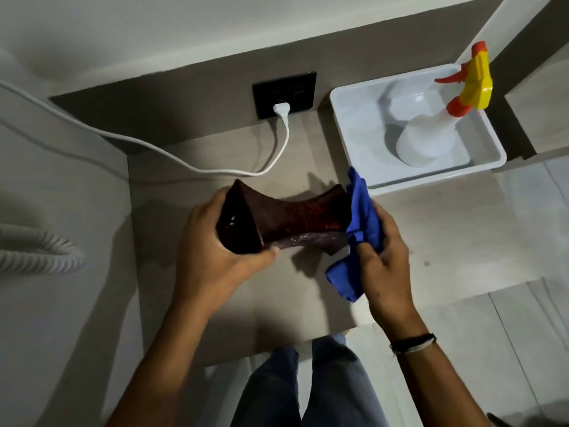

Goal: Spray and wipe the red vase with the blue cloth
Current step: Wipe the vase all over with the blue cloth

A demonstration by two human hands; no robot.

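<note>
The dark red vase (295,220) lies sideways in the air above the beige counter (277,297), its mouth turned left. My left hand (212,245) grips it around the mouth end. Against the vase's right end presses the blue cloth (358,229), bunched up in my right hand (385,257). A white spray bottle (431,140) with a yellow and orange trigger head stands in the white tub (345,118) at the back right, with no hand on it.
A white cable (215,167) runs from a black wall socket (284,94) across the counter's back left. A grey coiled hose (37,251) lies at the far left. My legs are below the counter's front edge, and tiled floor shows at the right.
</note>
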